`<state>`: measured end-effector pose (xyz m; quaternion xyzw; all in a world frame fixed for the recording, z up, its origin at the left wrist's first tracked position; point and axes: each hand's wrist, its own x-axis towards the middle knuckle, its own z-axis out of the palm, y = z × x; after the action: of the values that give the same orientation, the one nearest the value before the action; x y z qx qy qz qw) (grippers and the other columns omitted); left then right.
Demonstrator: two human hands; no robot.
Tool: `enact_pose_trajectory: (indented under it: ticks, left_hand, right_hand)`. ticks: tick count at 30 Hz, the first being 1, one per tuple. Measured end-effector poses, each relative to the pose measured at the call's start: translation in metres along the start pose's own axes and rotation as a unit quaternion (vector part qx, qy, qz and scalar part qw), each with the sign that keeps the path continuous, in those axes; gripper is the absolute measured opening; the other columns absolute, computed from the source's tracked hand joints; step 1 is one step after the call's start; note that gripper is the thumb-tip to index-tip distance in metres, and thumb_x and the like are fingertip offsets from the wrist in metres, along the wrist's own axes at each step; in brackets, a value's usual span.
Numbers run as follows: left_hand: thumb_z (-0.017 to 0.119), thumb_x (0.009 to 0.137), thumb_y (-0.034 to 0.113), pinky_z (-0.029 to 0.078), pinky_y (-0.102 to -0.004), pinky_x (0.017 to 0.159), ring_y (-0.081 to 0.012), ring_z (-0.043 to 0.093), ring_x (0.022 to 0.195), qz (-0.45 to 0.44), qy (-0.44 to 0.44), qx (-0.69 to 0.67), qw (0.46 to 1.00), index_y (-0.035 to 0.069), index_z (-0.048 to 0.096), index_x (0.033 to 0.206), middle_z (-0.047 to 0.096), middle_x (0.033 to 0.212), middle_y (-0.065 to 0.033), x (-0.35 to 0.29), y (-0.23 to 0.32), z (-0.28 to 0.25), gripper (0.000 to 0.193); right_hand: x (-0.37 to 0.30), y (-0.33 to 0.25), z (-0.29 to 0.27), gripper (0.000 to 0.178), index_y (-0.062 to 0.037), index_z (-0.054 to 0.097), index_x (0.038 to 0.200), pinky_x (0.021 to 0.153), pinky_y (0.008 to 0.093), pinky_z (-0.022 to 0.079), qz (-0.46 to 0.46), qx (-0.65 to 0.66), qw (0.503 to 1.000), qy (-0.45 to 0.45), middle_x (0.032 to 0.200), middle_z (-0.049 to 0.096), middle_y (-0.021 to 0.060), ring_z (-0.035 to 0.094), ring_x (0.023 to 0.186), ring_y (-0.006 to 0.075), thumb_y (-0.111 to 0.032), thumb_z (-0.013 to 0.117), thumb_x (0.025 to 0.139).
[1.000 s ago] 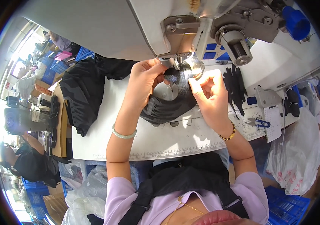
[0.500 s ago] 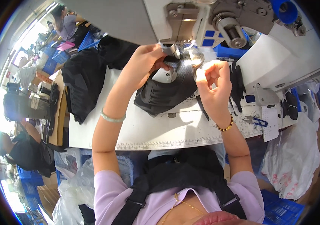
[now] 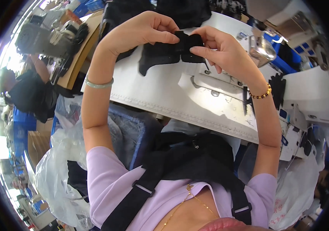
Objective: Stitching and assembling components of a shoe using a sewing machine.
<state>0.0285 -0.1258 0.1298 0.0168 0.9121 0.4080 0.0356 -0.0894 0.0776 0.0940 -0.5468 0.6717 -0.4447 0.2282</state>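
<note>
A black shoe upper (image 3: 164, 54), partly folded, is held up between my two hands above the white table. My left hand (image 3: 153, 29) pinches its upper edge with thumb and fingers. On the other side my right hand (image 3: 222, 48) grips the upper's right part, the thumb toward me and the fingers behind. A narrow black strip-like piece (image 3: 179, 38) stands between my fingertips. The upper's left part hangs down over the table, and its far side is hidden.
A white table (image 3: 145, 92) with a ruled front edge lies before me. To the right are shiny metal sewing machine parts (image 3: 262, 50) and black strips (image 3: 277, 88). Black pieces (image 3: 133, 11) are piled behind. A plastic-lined blue crate (image 3: 143, 134) stands below; another person (image 3: 27, 92) sits at left.
The black shoe upper has come away from the sewing machine, leftward in the view. My right hand, empty before, now grips it too. The view has swung left.
</note>
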Motion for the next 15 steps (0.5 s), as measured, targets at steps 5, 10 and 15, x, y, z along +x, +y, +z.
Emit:
enact_pose_trajectory:
  ticks: [5, 10, 15]
  left_hand:
    - [0.063, 0.082, 0.006, 0.042, -0.0142, 0.066, -0.0013, 0.055, 0.073, 0.026, 0.085, -0.077, 0.993, 0.0, 0.057, 0.105, 0.064, 0.08, -0.0007, -0.031, -0.019, 0.009, 0.024]
    - [0.063, 0.083, 0.006, 0.043, -0.0147, 0.07, -0.0023, 0.057, 0.076, 0.049, 0.115, -0.103, 0.987, 0.001, 0.057, 0.105, 0.064, 0.08, -0.0007, -0.032, -0.023, 0.019, 0.024]
    - [0.065, 0.083, 0.008, 0.044, -0.0154, 0.074, -0.0037, 0.059, 0.082, 0.05, 0.159, -0.182, 0.969, 0.002, 0.061, 0.098, 0.064, 0.085, -0.0009, -0.029, -0.029, 0.04, 0.017]
  right_hand:
    - [0.013, -0.005, 0.017, 0.027, -0.0052, 0.057, 0.108, 0.043, 0.0186, 0.038, 0.026, 0.044, 0.999, -0.017, 0.081, 0.061, 0.001, 0.044, 0.048, 0.0042, -0.019, 0.063, 0.085]
    - [0.023, -0.003, 0.023, 0.016, -0.0074, 0.061, 0.097, 0.049, 0.0201, 0.042, -0.205, -0.172, 0.959, 0.091, 0.096, 0.056, -0.0014, 0.053, 0.058, 0.0086, -0.016, 0.064, 0.084]
    - [-0.012, 0.003, 0.039, 0.02, -0.009, 0.065, 0.092, 0.05, 0.0207, 0.043, -0.384, -0.341, 0.845, 0.151, 0.093, 0.052, -0.0001, 0.051, 0.062, 0.0112, -0.008, 0.068, 0.072]
